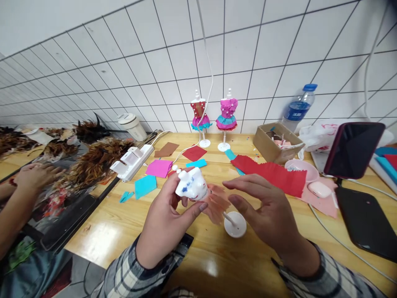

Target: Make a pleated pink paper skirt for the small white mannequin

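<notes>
My left hand point(167, 225) holds a small white mannequin point(192, 185) by its torso, with fingers and thumb wrapped round it. The mannequin is tilted, its round white base point(235, 224) toward the lower right, and blue marks show on its chest. A peach-coloured skirt point(216, 203) fans out below its waist. To the right of the skirt is my right hand point(265, 207), its fingers apart and nothing visible between them. Two dressed mannequins stand by the wall, one in a brown top point(198, 109), the other in a magenta top point(228, 108).
Blue point(145, 186), magenta point(159, 168) and red point(194, 152) pieces lie ahead, beside a power strip point(133, 162). A red strip point(273, 174), cardboard box point(276, 145), bottle point(299, 107) and phones point(355, 151) are rightward. Another person's hands point(32, 178) are near feathers at left.
</notes>
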`<state>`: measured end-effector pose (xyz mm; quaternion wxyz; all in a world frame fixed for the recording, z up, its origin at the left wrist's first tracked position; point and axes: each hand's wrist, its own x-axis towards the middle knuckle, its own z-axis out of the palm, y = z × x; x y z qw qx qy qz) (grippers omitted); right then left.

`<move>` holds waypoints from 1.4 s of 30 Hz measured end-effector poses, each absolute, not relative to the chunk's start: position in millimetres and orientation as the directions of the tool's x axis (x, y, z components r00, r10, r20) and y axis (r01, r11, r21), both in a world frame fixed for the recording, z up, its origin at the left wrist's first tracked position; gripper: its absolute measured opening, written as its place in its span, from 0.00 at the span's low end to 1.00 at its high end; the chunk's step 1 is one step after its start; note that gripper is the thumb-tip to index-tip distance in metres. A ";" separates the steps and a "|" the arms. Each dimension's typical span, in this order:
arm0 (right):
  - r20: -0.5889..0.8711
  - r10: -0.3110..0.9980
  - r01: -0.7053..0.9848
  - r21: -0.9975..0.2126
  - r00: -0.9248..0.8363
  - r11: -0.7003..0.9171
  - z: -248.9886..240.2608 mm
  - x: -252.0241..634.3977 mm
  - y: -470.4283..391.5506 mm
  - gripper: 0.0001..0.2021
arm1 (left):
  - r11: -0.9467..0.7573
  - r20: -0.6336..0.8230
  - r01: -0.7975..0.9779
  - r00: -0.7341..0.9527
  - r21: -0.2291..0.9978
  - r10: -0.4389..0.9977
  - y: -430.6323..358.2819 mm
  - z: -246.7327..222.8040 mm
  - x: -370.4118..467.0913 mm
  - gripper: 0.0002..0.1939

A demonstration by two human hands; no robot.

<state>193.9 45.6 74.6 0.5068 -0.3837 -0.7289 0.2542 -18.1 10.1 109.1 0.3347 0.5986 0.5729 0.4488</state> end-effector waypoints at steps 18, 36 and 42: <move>0.505 0.840 0.270 -0.796 -0.197 0.542 89.7 171.6 32.5 0.03 | -0.105 0.121 0.244 -0.053 0.964 0.991 5.9 117.2 -2.7 0.32; 0.487 0.837 0.121 -0.842 -0.251 0.526 83.0 169.9 34.7 0.03 | -0.111 0.087 0.322 0.088 0.940 0.992 10.1 121.5 -9.9 0.24; 0.431 0.876 0.094 -0.884 -0.216 0.458 81.1 167.6 33.9 0.03 | -0.129 0.103 0.333 0.095 0.934 0.990 11.8 126.3 -8.7 0.21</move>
